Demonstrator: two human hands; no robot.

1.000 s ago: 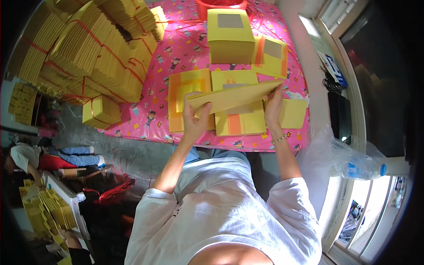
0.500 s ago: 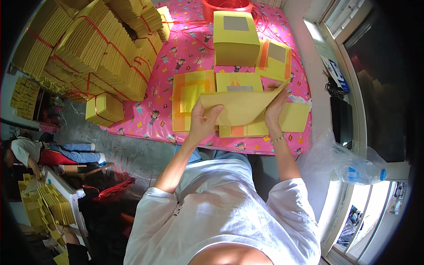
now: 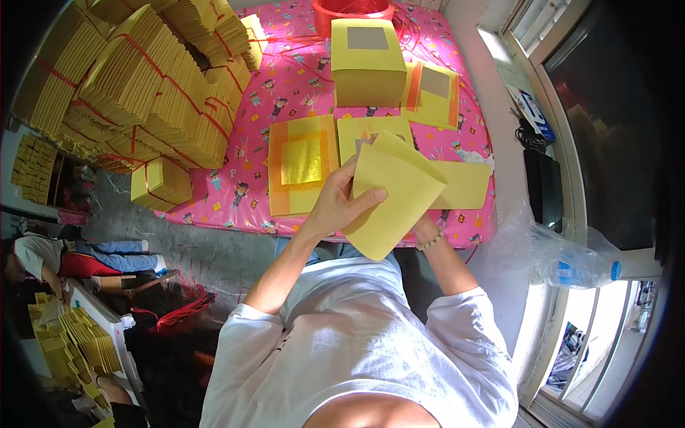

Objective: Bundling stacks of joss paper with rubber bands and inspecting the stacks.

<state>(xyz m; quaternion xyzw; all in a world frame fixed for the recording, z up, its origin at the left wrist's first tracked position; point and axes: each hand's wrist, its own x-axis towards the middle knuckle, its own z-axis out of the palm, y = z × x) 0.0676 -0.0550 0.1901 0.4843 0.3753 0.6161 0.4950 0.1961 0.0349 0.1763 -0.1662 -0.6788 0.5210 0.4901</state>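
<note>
A yellow paper sheet point(image 3: 396, 196), folded or curled over itself, is held above the near side of the table. My left hand point(image 3: 335, 202) grips its left side, thumb on top and the other fingers behind. Behind the lower right part of the paper, my right hand point(image 3: 424, 227) shows only near the wrist, above a beaded bracelet; its fingers are hidden. Under and beside the paper lie a yellow sheet with a gold foil square point(image 3: 303, 160), a pile with a grey square point(image 3: 357, 130) partly covered, and plain yellow paper point(image 3: 465, 187) at the right.
A tall yellow paper stack point(image 3: 368, 82) and orange-striped sheets point(image 3: 433, 93) stand farther back, near a red basin point(image 3: 349, 16). Bundles tied with red strips point(image 3: 150, 78) fill the table's left. A plastic bag with a bottle point(image 3: 581, 271) is at the right. Another person point(image 3: 43, 260) works at far left.
The paper has turned from lying wide between both hands to a tilted, folded-over position closer to me. My right hand has moved down and left, behind it.
</note>
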